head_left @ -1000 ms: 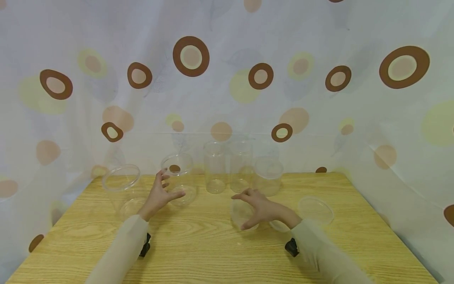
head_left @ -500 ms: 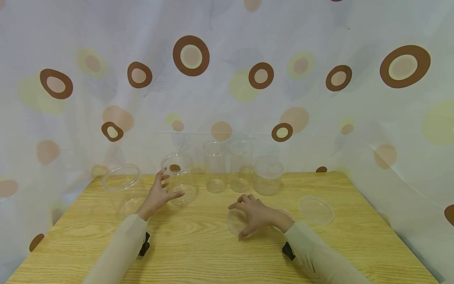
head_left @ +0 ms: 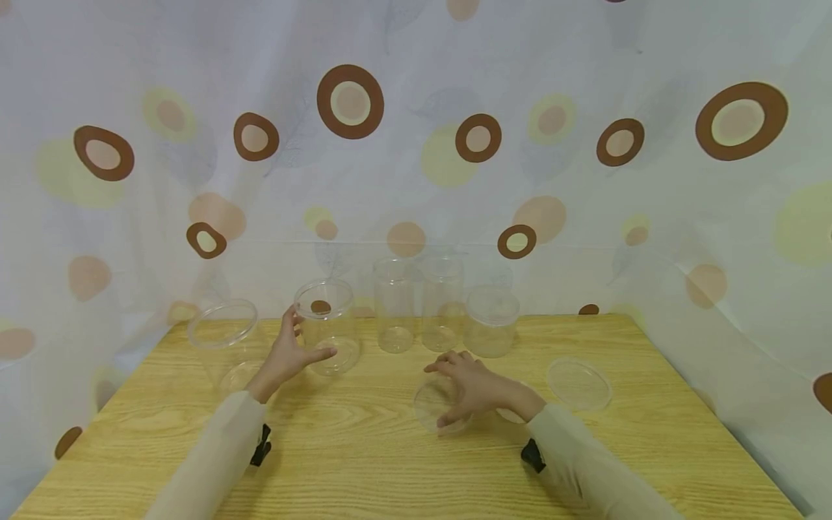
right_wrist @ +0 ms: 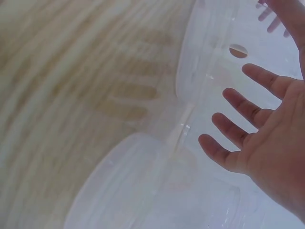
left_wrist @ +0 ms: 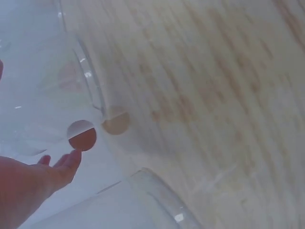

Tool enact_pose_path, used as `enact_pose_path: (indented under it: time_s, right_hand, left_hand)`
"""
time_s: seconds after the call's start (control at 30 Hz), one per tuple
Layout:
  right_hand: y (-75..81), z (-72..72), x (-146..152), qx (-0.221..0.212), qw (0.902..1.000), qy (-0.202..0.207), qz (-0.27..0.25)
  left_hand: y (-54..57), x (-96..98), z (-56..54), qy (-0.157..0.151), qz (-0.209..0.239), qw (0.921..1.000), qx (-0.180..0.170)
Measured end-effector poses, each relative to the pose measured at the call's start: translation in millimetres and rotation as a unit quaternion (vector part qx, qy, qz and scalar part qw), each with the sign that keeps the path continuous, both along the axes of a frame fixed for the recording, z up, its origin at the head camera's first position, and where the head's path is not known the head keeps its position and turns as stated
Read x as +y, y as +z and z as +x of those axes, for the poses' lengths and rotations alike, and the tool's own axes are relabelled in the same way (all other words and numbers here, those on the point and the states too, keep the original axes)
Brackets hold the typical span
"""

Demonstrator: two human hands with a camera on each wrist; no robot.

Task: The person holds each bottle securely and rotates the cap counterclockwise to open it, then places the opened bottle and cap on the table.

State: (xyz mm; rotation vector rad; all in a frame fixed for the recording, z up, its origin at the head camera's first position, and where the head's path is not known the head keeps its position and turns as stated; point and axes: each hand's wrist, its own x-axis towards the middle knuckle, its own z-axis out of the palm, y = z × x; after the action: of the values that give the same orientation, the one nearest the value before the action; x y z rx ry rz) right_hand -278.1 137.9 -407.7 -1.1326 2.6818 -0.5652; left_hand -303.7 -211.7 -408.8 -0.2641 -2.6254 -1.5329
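Pale, softly creased cloth (head_left: 396, 36) printed with brown rings and peach and yellow blobs fills the upper frame, hanging behind a yellow-brown wood-grained table (head_left: 364, 469). My left hand (head_left: 284, 361), left of centre, is relaxed and unclenched, its fingers and thumb spread about the left side of a clear, glossy, cylindrical jar (head_left: 334, 332) with a thick round rim. Whether my fingertips touch its smooth wall I cannot tell. My right hand (head_left: 477, 386), right of centre, is unclenched too, gripping nothing, its fingers spread over a clear, flat, round disc (head_left: 429, 408) on the wood; contact is unclear. Another thin, translucent disc (head_left: 580, 384) lies farther right, and a third (head_left: 510, 414) peeks out beside my right wrist. At the left stands a wide, clear, flaring tub (head_left: 224, 347). Along the table's back edge, near the middle of the frame, rise two tall, slim, clear cylinders (head_left: 394, 310), with a squat, clear pot (head_left: 492, 328) just to their right. Cream sleeves (head_left: 208, 448) cover my forearms.
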Motion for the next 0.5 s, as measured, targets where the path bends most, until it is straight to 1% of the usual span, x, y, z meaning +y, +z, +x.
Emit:
enact_pose_path:
  time_s: [0.07,0.13,0.27,0.37,0.5]
  right_hand:
    - [2.5,-1.4,3,-0.001,1.0000,-0.006,-0.008]
    - [5.6,-2.7,6,-0.002,0.9998,-0.014,-0.016]
    - [14.1,-5.5,11,0.008,0.9984,-0.032,-0.045]
    - [21.4,-7.9,16,0.021,0.9963,-0.045,-0.070]
    - [31.6,-11.6,24,0.039,0.9915,-0.063,-0.107]
  left_hand:
    - [4.2,0.2,1.9,0.006,-0.016,0.9996,0.024]
    - [9.6,1.1,4.4,0.020,-0.034,0.9983,0.044]
    - [24.4,3.9,9.5,0.049,-0.068,0.9942,0.067]
    - [37.4,6.7,13.0,0.053,-0.087,0.9912,0.085]
    - [54.3,12.7,18.1,0.047,-0.103,0.9859,0.123]
